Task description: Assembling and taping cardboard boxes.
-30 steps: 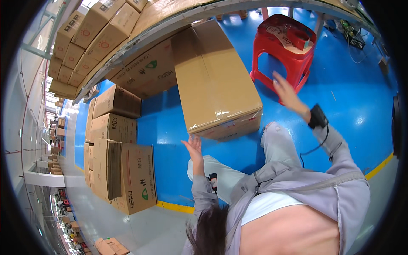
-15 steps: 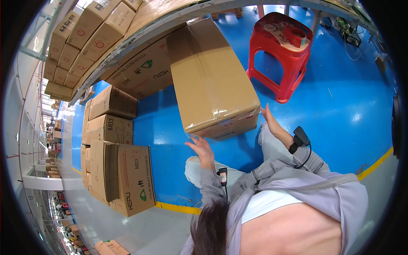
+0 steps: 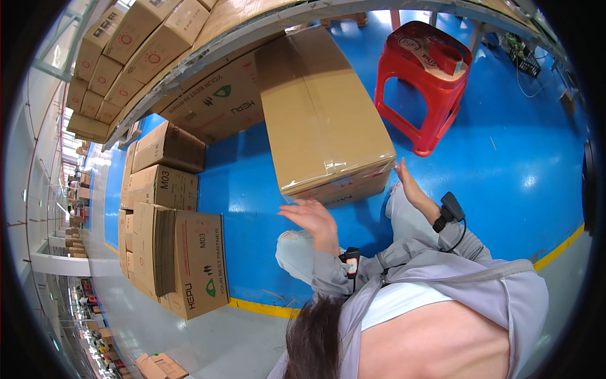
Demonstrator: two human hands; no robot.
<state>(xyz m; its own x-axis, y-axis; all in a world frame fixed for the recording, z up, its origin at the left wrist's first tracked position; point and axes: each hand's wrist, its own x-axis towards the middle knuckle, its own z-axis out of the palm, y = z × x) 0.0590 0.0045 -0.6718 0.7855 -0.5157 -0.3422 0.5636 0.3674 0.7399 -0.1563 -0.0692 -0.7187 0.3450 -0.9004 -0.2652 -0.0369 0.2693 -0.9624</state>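
Note:
A large brown cardboard carton [image 3: 325, 114] stands on the blue floor in front of me, its top seam closed with clear tape that folds down over the near end. My left hand [image 3: 314, 218] is at the lower left of that near end, fingers stretched out and pointing left; whether it touches the cardboard I cannot tell. At the near right corner, my right hand [image 3: 411, 184] is held upright with straight fingers close against the side. Neither hand grasps anything.
A red plastic stool [image 3: 424, 82] with a roll of tape [image 3: 449, 60] on it stands to the right. Several cartons [image 3: 165, 189] and flattened cardboard [image 3: 154, 249] are at left. A workbench edge [image 3: 189, 60] with stacked boxes [image 3: 136, 47] runs across the far side.
My left hand has moved right along the carton's near end and turned, fingers now pointing left. The right hand stays at the corner. The whole view has shifted slightly.

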